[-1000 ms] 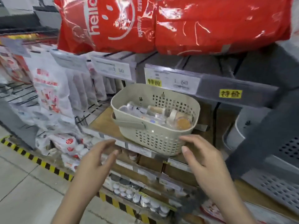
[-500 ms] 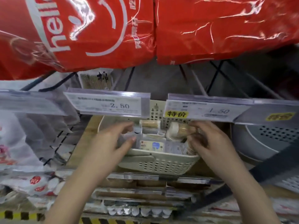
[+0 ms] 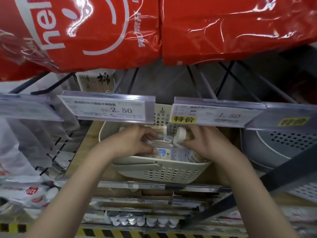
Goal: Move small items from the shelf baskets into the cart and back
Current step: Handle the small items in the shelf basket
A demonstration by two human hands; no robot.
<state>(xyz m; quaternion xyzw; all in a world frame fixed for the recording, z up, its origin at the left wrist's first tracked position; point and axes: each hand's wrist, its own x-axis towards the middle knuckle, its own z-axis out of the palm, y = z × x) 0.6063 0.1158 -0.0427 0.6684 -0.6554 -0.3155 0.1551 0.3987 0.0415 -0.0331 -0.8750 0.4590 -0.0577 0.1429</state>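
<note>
Under the glossy red bags [image 3: 109, 31] on the top shelf, we reach both hands into the cream basket [image 3: 164, 170], a perforated plastic tub with rounded corners sitting on the wooden shelf [image 3: 89, 143]. We judge the task barely begun: the basket looks full, and no cart is in view. Our right hand [image 3: 205, 143] curls its grip round a small jar [image 3: 180, 136] with a white lid, smooth and cylindrical. Our left hand [image 3: 130, 143] pinches a clear packet of cotton swabs [image 3: 163, 140], thin and crinkly. Flat packets [image 3: 163, 152] lie beneath.
</note>
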